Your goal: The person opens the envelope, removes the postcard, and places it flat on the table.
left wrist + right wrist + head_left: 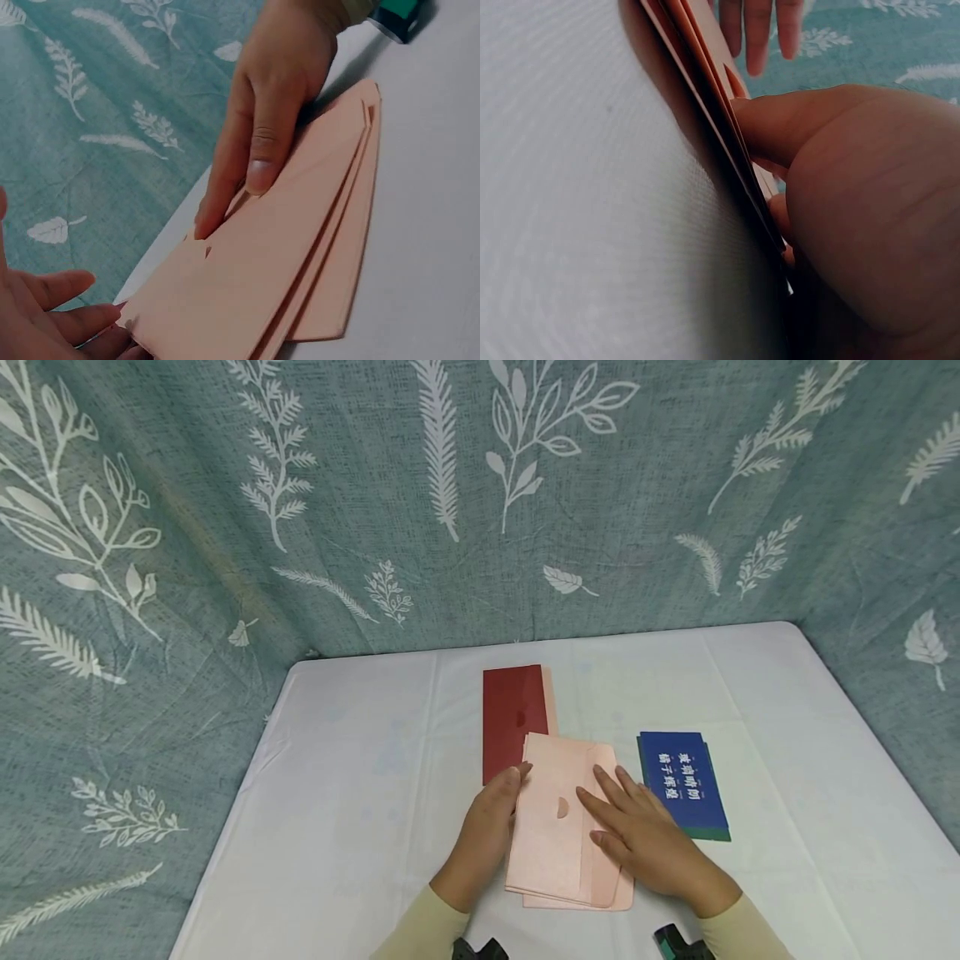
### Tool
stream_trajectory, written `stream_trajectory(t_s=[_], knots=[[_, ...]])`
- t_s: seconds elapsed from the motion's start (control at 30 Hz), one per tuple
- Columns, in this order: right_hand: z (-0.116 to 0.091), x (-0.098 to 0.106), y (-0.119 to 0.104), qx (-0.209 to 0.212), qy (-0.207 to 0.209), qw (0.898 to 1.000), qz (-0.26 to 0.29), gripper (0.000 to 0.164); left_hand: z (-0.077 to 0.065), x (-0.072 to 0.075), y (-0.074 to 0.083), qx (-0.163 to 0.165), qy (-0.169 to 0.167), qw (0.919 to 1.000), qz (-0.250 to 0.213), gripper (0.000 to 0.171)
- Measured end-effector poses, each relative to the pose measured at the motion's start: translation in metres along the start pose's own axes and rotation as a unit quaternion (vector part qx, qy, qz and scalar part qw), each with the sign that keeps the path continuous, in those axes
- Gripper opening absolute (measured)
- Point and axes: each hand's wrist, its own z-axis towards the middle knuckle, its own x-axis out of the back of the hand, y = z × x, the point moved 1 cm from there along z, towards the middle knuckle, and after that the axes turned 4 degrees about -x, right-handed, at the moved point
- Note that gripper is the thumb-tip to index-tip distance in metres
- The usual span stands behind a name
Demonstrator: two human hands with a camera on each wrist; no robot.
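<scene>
A loose stack of pale pink paper envelopes lies in front of me, the top one with a small half-moon notch near its middle. My left hand is at the stack's left edge, fingertips touching it and partly hidden by the paper. My right hand rests on the right part of the top envelope, fingers spread and fairly straight. In the left wrist view, the right thumb and a finger press on the paper beside a slightly raised fold. Several layered edges of the envelopes show in the right wrist view.
A dark red envelope lies behind the stack, partly covered by it, with a pink one under its right side. To the right are blue booklets with white characters. The white-covered table meets a green leaf-patterned curtain.
</scene>
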Motion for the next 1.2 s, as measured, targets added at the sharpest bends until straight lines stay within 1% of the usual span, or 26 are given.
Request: stream_trajectory(t_s=[0.07,0.13,0.2,0.33,0.47,0.67,0.8,0.87,1.2], knots=[[0.0,0.0,0.0,-0.002,-0.001,1.0,0.001,0.059,0.001,0.004,0.0,0.009,-0.003,0.9997,-0.021,0.071],[0.0,0.001,0.0,-0.002,-0.001,1.0,0.002,0.059,0.003,0.007,-0.001,0.02,-0.004,0.9983,-0.055,0.077],[0.0,0.001,0.0,0.0,0.001,1.0,0.004,0.059,0.005,0.011,-0.001,0.024,-0.008,0.9949,-0.098,0.081],[0.0,0.003,-0.001,0.005,0.007,1.0,0.006,0.058,0.008,0.016,-0.003,0.026,-0.02,0.9843,-0.174,0.09],[0.001,0.003,-0.001,0.007,0.008,1.0,0.005,0.058,0.01,0.021,-0.004,0.039,-0.028,0.9744,-0.22,0.101],[0.002,0.002,-0.001,-0.001,-0.003,1.0,0.007,0.059,0.012,0.028,-0.005,0.061,-0.042,0.9567,-0.282,0.106],[0.001,0.002,0.0,0.0,-0.002,1.0,0.007,0.059,0.012,0.034,-0.006,0.071,-0.048,0.9456,-0.314,0.107],[0.001,0.002,0.0,-0.001,-0.001,1.0,0.007,0.059,0.013,0.037,-0.007,0.073,-0.046,0.942,-0.324,0.108],[0.001,0.0,0.001,-0.002,0.001,1.0,0.011,0.059,0.016,0.057,-0.007,0.072,-0.018,0.9341,-0.349,0.107]])
